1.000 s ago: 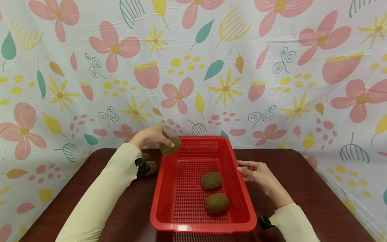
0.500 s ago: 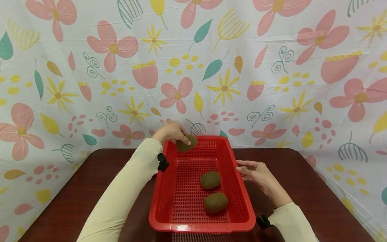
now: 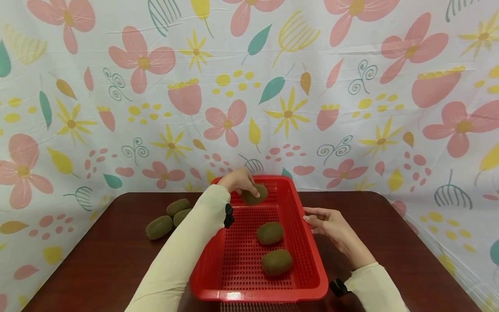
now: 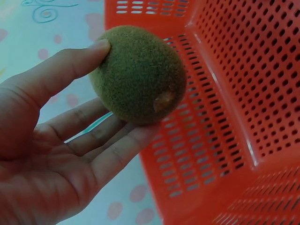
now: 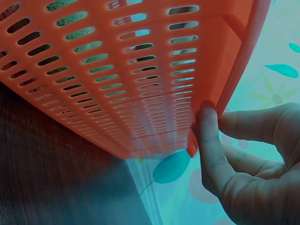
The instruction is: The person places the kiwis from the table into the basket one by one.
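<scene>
My left hand [image 3: 241, 181] holds a fuzzy brown-green kiwi [image 3: 255, 194] over the far left part of a red plastic basket [image 3: 260, 296]. In the left wrist view the thumb presses one side of the kiwi [image 4: 138, 75] and the fingers curl under the other. Two more kiwis lie on the basket's floor, a farther one [image 3: 270, 233] and a nearer one [image 3: 277, 262]. My right hand [image 3: 331, 225] grips the basket's right rim; the right wrist view shows thumb and fingers pinching the edge beside the slotted wall [image 5: 140, 84].
Three kiwis show in a group on the dark wooden table [image 3: 89, 255] left of the basket, one of them [image 3: 159, 227] foremost; the left sleeve partly covers another. A floral cloth [image 3: 249, 86] hangs behind the table's far edge.
My left hand has carried the kiwi rightward from the basket's left rim to over its inside. The kiwis on the left have come into view. My right hand stays on the rim.
</scene>
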Demonstrator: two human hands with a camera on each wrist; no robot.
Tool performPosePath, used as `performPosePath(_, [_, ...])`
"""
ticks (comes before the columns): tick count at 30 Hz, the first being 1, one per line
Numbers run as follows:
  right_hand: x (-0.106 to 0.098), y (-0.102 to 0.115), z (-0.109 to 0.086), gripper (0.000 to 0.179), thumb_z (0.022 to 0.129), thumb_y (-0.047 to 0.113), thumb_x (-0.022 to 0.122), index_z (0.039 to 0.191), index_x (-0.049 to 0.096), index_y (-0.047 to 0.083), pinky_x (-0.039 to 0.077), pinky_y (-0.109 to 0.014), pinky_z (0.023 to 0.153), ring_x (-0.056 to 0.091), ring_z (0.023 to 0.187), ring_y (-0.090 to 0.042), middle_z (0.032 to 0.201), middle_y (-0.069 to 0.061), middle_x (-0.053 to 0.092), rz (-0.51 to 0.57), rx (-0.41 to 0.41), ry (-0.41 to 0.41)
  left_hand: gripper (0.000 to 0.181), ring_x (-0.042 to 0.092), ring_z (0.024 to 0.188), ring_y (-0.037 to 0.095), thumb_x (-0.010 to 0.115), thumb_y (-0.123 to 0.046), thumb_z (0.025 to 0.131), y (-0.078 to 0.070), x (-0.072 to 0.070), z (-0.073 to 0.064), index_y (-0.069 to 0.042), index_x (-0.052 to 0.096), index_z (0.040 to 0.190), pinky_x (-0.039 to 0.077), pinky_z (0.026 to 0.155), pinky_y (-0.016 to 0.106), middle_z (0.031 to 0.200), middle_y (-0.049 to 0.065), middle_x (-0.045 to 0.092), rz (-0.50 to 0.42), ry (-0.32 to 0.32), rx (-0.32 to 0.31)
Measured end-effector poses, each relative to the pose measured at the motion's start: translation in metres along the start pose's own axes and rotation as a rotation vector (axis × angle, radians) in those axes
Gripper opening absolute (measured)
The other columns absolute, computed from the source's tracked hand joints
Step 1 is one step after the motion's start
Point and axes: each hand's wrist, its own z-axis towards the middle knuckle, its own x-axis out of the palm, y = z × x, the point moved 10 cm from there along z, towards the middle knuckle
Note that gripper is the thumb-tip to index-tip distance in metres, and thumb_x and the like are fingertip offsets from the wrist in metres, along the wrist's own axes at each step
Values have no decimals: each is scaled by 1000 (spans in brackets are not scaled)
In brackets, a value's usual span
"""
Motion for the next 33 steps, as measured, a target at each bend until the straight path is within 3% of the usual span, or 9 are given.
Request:
performPosePath(7, [0, 0, -1, 56, 93, 16, 65, 139, 44, -9, 57, -35, 77, 68, 83, -18, 104, -12, 68, 2, 10, -16, 36, 65, 90, 25, 82, -13, 77, 3, 15, 7, 2, 70, 108, 54, 84, 40, 103, 11, 66, -43, -10, 3])
performPosePath(21, [2, 2, -2, 55, 93, 14, 64, 138, 43, -10, 57, -36, 78, 68, 84, -19, 105, -15, 68, 6, -7, -1, 38, 63, 97, 25, 78, -14, 81, 14, 53, 23, 1, 69, 114, 54, 80, 35, 114, 14, 65, 63, -2, 92])
performPosePath(33, [0, -1, 0, 55, 93, 14, 64, 138, 44, -10, 56, -37, 78, 68, 84, -19, 103, -13, 69, -2, -6, -2, 26, 56, 115, 30, 69, -8, 89, 14, 63, 28, -1, 69, 114, 51, 89, 38, 122, 15, 61, 24, -71, 85])
